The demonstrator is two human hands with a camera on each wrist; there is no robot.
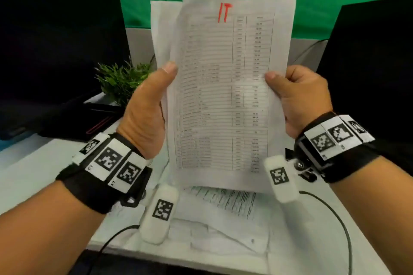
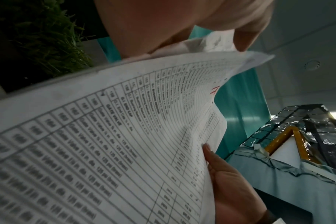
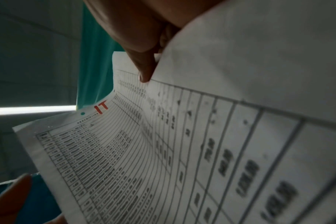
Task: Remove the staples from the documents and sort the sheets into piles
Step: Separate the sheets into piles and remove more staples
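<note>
I hold a printed table sheet (image 1: 223,96) upright in front of me, marked "IT" in red at its top. A second white sheet (image 1: 165,29) shows behind it, offset to the left. My left hand (image 1: 149,105) pinches the left edge, thumb on the front. My right hand (image 1: 297,96) pinches the right edge the same way. The left wrist view shows the sheet (image 2: 105,136) curving under my thumb. In the right wrist view the table sheet (image 3: 163,151) fills the frame, with my right thumb on it. I see no staple.
More printed papers (image 1: 223,207) lie on the white desk (image 1: 33,167) below my hands. A small green plant (image 1: 123,80) stands at the back left beside a dark monitor (image 1: 55,51). Another dark monitor (image 1: 368,62) stands at the right. Black cables (image 1: 330,210) trail near the desk's front edge.
</note>
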